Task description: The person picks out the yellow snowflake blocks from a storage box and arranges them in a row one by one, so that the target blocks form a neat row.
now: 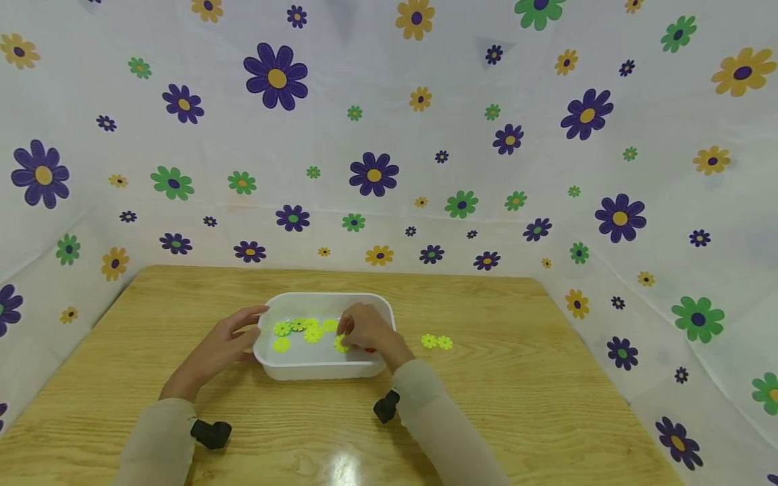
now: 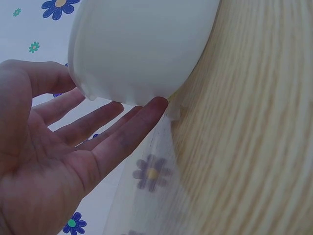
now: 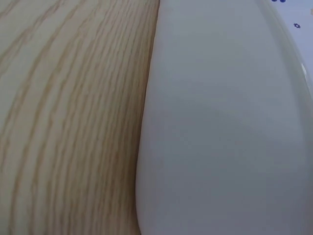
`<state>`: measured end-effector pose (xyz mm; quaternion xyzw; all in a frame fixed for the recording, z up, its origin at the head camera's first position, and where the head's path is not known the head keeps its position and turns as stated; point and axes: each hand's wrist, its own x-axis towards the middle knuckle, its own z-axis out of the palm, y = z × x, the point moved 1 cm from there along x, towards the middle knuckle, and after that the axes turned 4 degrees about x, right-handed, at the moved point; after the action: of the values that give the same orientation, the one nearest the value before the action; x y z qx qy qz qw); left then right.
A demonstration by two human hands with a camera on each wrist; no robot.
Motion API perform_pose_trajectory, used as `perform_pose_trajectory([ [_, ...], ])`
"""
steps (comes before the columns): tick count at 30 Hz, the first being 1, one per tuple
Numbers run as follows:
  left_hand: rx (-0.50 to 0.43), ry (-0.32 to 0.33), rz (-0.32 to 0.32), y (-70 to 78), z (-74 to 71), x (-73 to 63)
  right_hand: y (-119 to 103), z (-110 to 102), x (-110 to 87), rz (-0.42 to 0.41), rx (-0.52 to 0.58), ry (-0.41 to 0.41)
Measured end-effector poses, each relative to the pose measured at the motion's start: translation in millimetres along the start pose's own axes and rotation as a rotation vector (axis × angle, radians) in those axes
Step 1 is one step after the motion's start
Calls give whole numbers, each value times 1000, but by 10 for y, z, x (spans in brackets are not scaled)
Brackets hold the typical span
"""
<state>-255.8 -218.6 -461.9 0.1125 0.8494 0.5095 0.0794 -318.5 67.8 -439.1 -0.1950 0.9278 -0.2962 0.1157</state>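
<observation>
A white plastic basin (image 1: 322,371) sits on the table with several yellow-green flower-shaped discs (image 1: 313,334) lying inside. My left hand (image 1: 221,344) is at its left end. In the left wrist view, the fairly straight fingers (image 2: 129,132) reach along the basin's end wall (image 2: 142,49), fingertips right at it. My right hand (image 1: 367,329) reaches over the near right rim, fingers bent down, pinching a yellow-green notched disc (image 1: 340,344) near the basin floor. A bit of red (image 1: 369,349) shows under that hand. The right wrist view has only the basin's outer side (image 3: 220,122), with the hand hidden.
Two more yellow-green flower discs (image 1: 437,342) lie side by side on the wooden table (image 1: 516,405), right of the basin. White cloth (image 1: 389,135) printed with flowers stands behind the table and along both sides.
</observation>
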Motion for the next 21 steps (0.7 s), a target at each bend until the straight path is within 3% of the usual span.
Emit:
perform_pose_trajectory([
  [14,7,4,-15,9,2,4,-42,-98,-67,59,108,-27],
  [21,-3,-2,-4,-7,-3,4,-19,-178,-93,28,146,-39],
])
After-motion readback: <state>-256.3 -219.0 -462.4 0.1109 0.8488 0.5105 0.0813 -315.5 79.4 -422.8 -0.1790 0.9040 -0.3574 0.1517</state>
